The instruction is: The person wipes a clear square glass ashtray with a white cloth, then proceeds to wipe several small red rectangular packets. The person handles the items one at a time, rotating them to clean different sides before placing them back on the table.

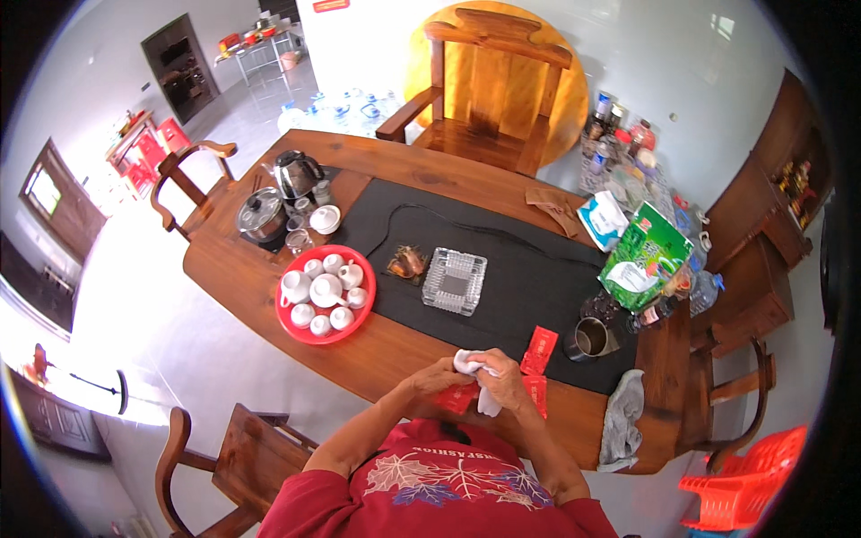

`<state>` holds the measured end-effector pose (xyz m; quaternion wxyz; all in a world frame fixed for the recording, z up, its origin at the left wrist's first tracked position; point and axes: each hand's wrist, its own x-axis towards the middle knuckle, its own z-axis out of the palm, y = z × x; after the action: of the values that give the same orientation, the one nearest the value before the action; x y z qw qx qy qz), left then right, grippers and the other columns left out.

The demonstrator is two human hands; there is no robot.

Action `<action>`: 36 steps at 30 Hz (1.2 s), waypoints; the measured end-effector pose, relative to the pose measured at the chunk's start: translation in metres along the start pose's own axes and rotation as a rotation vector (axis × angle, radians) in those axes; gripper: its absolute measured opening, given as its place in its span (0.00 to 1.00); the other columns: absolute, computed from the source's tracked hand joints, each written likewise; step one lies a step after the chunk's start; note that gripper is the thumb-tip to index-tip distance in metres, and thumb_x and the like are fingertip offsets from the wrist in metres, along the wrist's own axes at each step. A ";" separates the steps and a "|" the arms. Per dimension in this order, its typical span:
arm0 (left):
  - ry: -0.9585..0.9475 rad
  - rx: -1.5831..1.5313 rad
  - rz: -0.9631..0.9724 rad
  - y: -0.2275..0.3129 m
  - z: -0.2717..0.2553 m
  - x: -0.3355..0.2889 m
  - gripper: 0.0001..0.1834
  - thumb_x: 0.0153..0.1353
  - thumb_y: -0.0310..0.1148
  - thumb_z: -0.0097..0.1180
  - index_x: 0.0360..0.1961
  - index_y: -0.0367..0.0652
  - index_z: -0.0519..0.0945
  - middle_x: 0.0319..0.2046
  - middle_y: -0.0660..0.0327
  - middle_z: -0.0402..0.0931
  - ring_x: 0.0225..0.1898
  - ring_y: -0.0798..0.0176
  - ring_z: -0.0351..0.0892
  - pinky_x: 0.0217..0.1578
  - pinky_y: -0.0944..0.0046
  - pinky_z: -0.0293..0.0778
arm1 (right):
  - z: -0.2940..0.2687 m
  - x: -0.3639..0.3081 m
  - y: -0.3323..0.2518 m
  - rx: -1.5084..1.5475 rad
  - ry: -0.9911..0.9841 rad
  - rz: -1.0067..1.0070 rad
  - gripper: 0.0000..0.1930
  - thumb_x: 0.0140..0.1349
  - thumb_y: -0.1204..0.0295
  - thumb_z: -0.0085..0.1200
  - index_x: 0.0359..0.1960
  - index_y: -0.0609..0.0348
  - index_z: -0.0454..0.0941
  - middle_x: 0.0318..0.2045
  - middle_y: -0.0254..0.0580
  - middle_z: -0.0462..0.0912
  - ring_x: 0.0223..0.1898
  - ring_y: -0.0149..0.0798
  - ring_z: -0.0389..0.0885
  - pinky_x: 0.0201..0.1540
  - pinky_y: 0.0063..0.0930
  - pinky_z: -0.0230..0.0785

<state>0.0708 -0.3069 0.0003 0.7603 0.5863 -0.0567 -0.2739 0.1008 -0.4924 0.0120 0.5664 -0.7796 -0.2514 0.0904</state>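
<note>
Near the table's front edge, my left hand [435,376] and my right hand [504,380] are closed on a white cloth [489,403], bunched between them. Whether the cloth wraps anything is hidden by my fingers. Red packets lie around my hands: one packet [541,350] beyond the right hand, another [536,391] beside it, and a third [456,397] partly under my hands. Left of them, a round red tray [314,339] holds several white teacups and a white teapot [326,290]. Ahead is a square clear glass ashtray [455,282], with a small dark-and-orange item [408,263] beside it.
A metal cup [589,339] and a grey towel [621,420] are to the right, below a green bag [646,257] and tissue pack [602,221]. A kettle [296,174], lidded pot [261,215] and glasses stand far left. Wooden chairs [484,90] surround the table.
</note>
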 end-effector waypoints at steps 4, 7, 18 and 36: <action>0.203 0.507 0.531 0.004 0.015 -0.003 0.18 0.59 0.30 0.53 0.52 0.40 0.71 0.44 0.59 0.75 0.46 0.67 0.74 0.46 0.66 0.70 | 0.005 0.015 -0.008 -0.380 0.248 -0.148 0.15 0.50 0.81 0.53 0.41 0.55 0.79 0.41 0.48 0.70 0.45 0.51 0.70 0.47 0.38 0.65; 0.206 -0.112 0.377 0.000 0.022 0.013 0.24 0.53 0.34 0.59 0.51 0.39 0.72 0.49 0.58 0.72 0.50 0.60 0.71 0.52 0.61 0.65 | 0.006 0.024 -0.023 -0.426 0.372 -0.202 0.15 0.49 0.80 0.54 0.41 0.57 0.78 0.42 0.48 0.70 0.44 0.50 0.69 0.46 0.38 0.64; 0.304 -0.873 0.196 0.021 0.051 0.020 0.24 0.66 0.57 0.35 0.35 0.50 0.74 0.30 0.65 0.73 0.33 0.69 0.71 0.36 0.67 0.69 | 0.023 0.009 -0.043 -0.444 0.289 -0.341 0.14 0.52 0.79 0.49 0.42 0.61 0.76 0.43 0.51 0.70 0.44 0.51 0.68 0.48 0.41 0.62; 0.409 0.023 0.333 0.068 0.076 -0.044 0.70 0.26 0.42 0.71 0.66 0.29 0.38 0.65 0.38 0.41 0.67 0.39 0.41 0.64 0.52 0.45 | 0.018 0.036 -0.053 -0.011 0.235 -0.035 0.07 0.55 0.77 0.52 0.36 0.64 0.72 0.38 0.47 0.71 0.43 0.46 0.70 0.47 0.37 0.64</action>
<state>0.0268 -0.3395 0.0968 0.7838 0.6206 -0.0009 -0.0201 0.1085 -0.4473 0.0603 0.5893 -0.7834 -0.1972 -0.0128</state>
